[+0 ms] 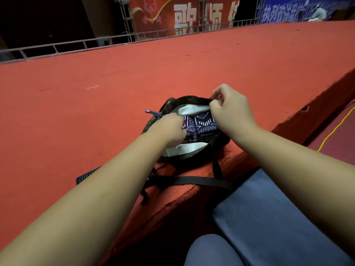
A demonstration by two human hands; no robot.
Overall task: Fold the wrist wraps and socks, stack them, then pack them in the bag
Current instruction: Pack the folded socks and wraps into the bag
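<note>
Nearest the camera, the person's grey-blue trousers [269, 217] are showing smooth and matte at the lower right, and both bare forearms are stretching forward over them. A flat black webbing strap [192, 181] is trailing across the torn edge of the red carpeted platform [96, 112], and beside it a dark ribbed strip of fabric [86, 175] is lying on the carpet, partly hidden under the left forearm. Just beyond, the bag [184, 99] is sitting near the platform's edge: a rounded dark pouch of coarse weave, gaping open and showing a pale smooth lining [184, 150]. Inside it, navy patterned cloth [203, 123] with white line motifs is lying folded; whether it is sock or wrap cannot be told. The left hand [171, 129] is curling knuckles-up into the opening, its fingers closing on the left end of that cloth. The right hand [230, 110] is pinching the bag's far rim between thumb and bent fingers. A grey zip pull [152, 113] is sticking out at the bag's left. Farther off, the felt-like carpet is running back to a metal railing [76, 43], with a red banner [172, 14] hanging behind.
</note>
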